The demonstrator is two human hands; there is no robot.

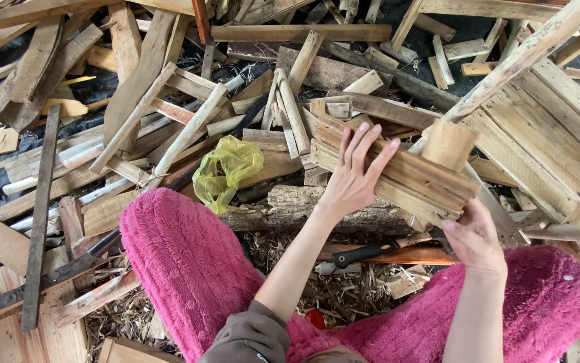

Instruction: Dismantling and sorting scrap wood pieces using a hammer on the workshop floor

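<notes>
**Plank bundle held between your two hands over the scrap heap**

Plank bundle (397,171) sits right of centre, a stack of short reddish-brown boards lying on top of each other and tilted down toward the right; it rests above the bark-covered log (303,208) that lies across the ground in front of your knees. Around you the largest thing by far is the scrap wood heap (135,114), pale slats, offcuts and splintered boards thrown every way; to the right of it lies a slatted pallet panel (545,141), with a long pale batten (525,54) running diagonally over it toward the upper corner. Your legs in fuzzy pink trousers (189,262) spread left and right across the lower part of the view; straw and chips lie between them. Your left hand (357,178) lies flat on the near face of the bundle, fingers spread and straight, pressing rather than clasping; your right hand (474,238) cups the bundle's lower right end from beneath, fingers curled around it. A crumpled yellow plastic bag (226,171) lies just left of the log; a black-handled hatchet (377,252) lies on the ground below the bundle, between your hands.
</notes>
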